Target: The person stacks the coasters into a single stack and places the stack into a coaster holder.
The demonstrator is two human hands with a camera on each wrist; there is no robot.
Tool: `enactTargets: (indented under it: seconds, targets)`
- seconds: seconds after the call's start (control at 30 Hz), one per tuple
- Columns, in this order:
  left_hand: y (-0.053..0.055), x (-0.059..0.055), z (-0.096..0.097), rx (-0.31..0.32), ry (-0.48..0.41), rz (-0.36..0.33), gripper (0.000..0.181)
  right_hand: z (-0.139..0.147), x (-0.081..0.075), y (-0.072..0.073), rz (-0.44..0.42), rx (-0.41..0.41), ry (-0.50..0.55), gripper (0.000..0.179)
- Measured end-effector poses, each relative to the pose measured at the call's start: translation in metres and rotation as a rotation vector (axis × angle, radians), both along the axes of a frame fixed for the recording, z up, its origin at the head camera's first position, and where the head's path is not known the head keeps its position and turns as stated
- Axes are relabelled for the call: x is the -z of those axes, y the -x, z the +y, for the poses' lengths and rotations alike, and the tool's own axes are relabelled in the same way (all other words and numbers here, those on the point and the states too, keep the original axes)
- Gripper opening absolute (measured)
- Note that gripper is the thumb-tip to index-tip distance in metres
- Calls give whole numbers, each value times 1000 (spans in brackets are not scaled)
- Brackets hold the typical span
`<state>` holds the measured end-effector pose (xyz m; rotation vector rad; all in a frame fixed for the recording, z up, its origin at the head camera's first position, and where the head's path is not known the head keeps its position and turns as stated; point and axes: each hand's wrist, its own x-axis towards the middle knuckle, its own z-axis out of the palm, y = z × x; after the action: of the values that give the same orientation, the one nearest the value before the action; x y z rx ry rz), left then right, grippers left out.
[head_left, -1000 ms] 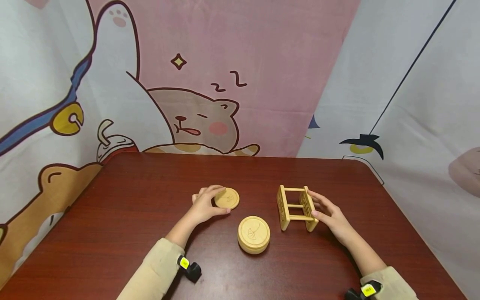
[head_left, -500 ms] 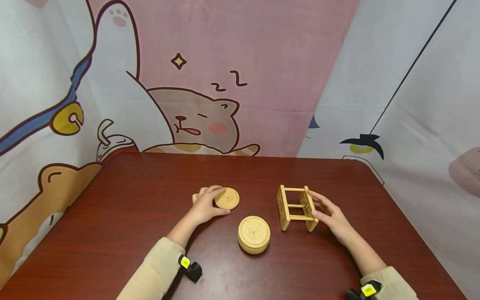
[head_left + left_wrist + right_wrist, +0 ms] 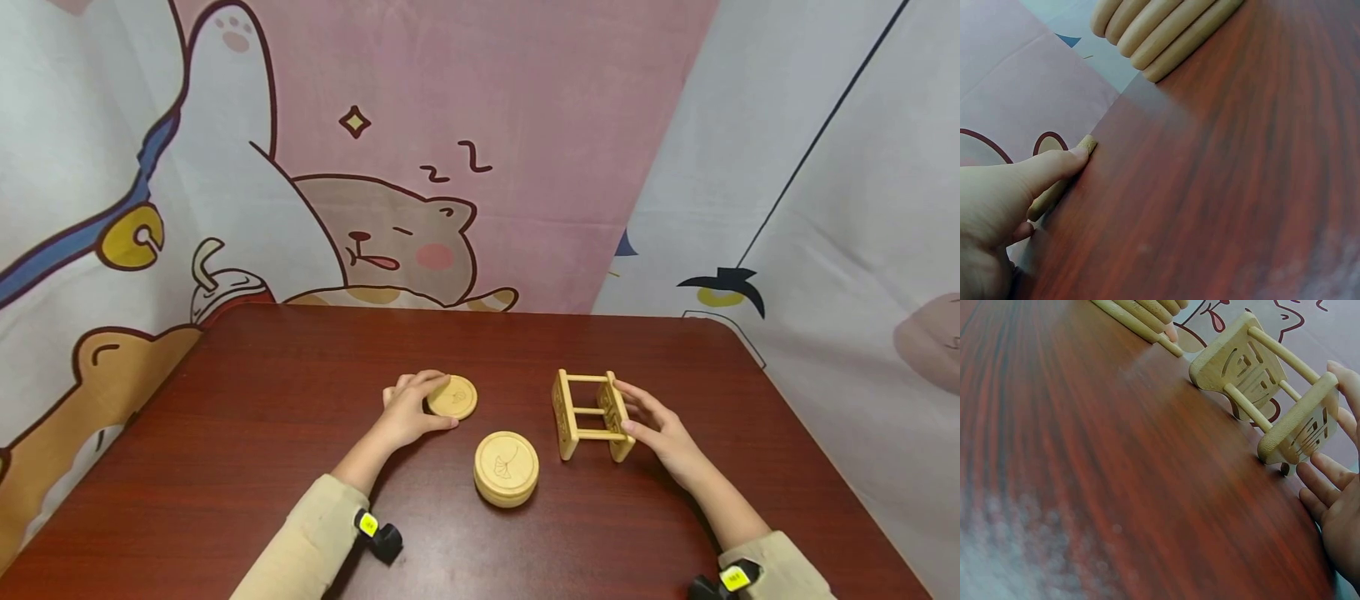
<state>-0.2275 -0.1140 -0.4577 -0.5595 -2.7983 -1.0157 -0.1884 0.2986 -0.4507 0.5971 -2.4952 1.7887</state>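
Observation:
A round wooden coaster (image 3: 459,398) with an engraved design lies on the table, and my left hand (image 3: 407,413) holds it by the edge between thumb and fingers. In the left wrist view the thumb presses on the rim of the coaster (image 3: 1049,199). A stack of similar coasters (image 3: 506,468) sits nearer to me, between the hands. To its right stands a small wooden coaster rack (image 3: 592,414), two carved side panels joined by round rods. My right hand (image 3: 662,433) holds its right panel, thumb at the near side and fingers at the far side.
The dark red-brown wooden table (image 3: 300,358) extends under everything. Behind it hangs a printed cartoon cloth (image 3: 540,167). Black cameras are strapped on both wrists, the left camera (image 3: 387,543) and the right camera (image 3: 705,587), over beige sleeves.
Both hands, the coaster, the stack and the rack keep their places; only the head view shifts very slightly.

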Motion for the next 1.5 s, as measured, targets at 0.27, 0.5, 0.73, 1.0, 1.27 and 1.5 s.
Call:
enactTargets:
  seconds: [0.27,0.5,0.73,1.0,1.27,1.5]
  targets:
    - [-1,-1,0,3,-36,5,72,0,1,1,-4,4,-1,54]
    - [-3,-4,2,8,-56,15,72,1,1,1,-8,10,-2,54]
    - [-7,-11,3,16,-96,10,72,0,1,1,-3,9,3,54]
    - [-11,-20,6,29,-145,41,72,0,2,2,0,2,4,54]
    - [-17,-29,12,54,-158,75,72,1,2,2,0,0,7,54]
    - [-23,-35,17,80,-157,71,72,1,2,1,-6,1,6,55]
